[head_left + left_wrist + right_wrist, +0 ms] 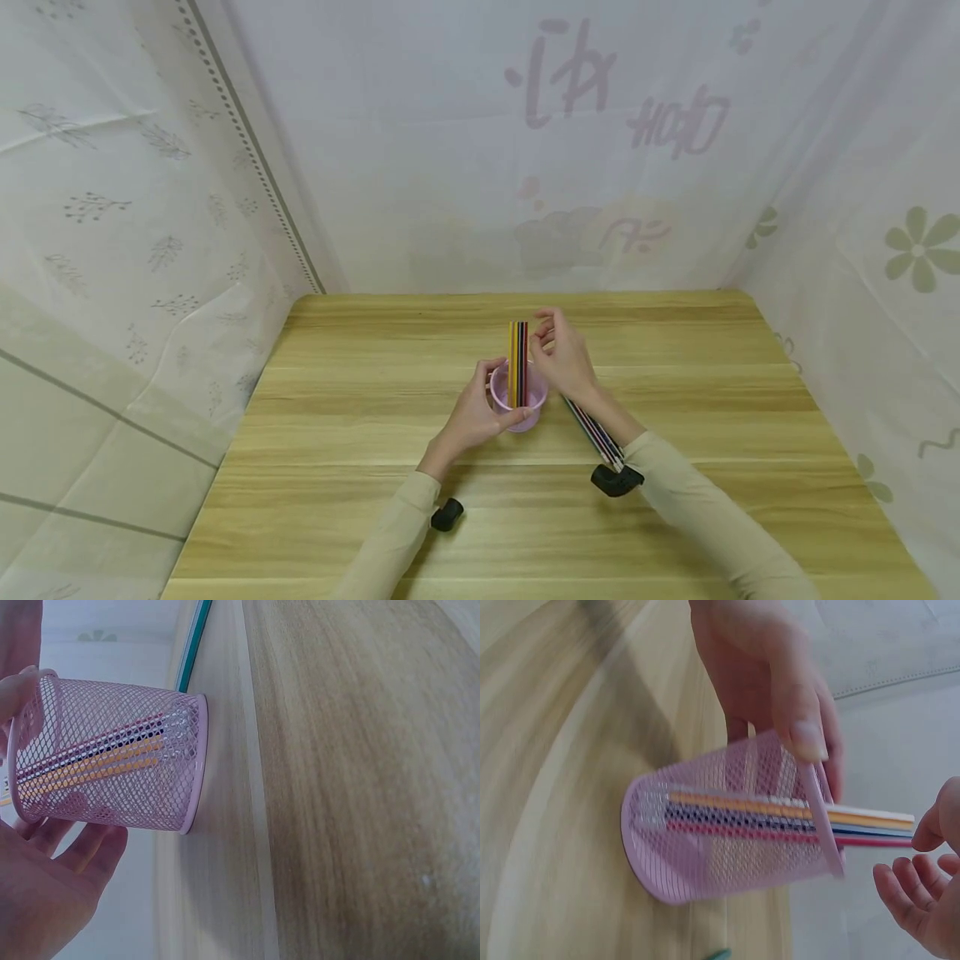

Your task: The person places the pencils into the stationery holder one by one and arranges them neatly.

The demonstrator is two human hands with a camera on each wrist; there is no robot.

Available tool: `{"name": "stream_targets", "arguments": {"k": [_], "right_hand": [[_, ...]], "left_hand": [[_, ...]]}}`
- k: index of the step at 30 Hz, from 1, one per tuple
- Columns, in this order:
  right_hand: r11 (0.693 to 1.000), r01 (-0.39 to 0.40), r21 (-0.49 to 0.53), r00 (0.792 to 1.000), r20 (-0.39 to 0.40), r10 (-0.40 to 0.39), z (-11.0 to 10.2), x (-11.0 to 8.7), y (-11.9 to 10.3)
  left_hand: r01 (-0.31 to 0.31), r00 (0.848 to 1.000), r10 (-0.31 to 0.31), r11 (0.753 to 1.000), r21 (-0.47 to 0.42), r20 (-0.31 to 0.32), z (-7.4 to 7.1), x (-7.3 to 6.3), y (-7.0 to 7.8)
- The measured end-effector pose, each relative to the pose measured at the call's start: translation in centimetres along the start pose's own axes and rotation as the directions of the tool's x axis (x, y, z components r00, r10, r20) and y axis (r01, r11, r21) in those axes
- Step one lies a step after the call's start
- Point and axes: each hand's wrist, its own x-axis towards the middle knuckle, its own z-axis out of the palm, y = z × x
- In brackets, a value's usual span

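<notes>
A pink mesh pen cup [120, 808] stands on the table, and my left hand [472, 414] grips it, thumb over the near rim and fingers round the side. Several colored pencils [517, 350], yellow, dark blue and red among them, stand in the cup and stick up above its rim. Through the mesh in the right wrist view their white ends show near the bottom. My right hand [566, 358] is beside the pencils' upper ends, its fingers loosely bent and a fingertip right at the red pencil, with nothing held between them.
More colored pencils [591, 427] lie on the wooden table [360, 417] to the right of the cup, partly under my right forearm. Black wrist mounts [447, 515] show at both sleeves. Printed cloth walls [420, 167] rise behind the table and along its sides.
</notes>
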Motion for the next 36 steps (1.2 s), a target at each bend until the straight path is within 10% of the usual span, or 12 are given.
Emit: {"name": "stream_targets", "arguments": {"k": [26,36], "right_hand": [[0.961,-0.233,-0.150,0.967,0.067,0.245,-3.0,-0.4,7.2],[0.949,-0.209,-0.236,0.954,0.164,0.251,-3.3,-1.5,9.5]], "left_hand": [[0.006,1.000,-0.006,1.000,-0.020,-0.011,0.1,-0.1,0.3],[0.015,1.000,-0.015,1.000,-0.020,-0.011,0.1,0.0,0.2]]}}
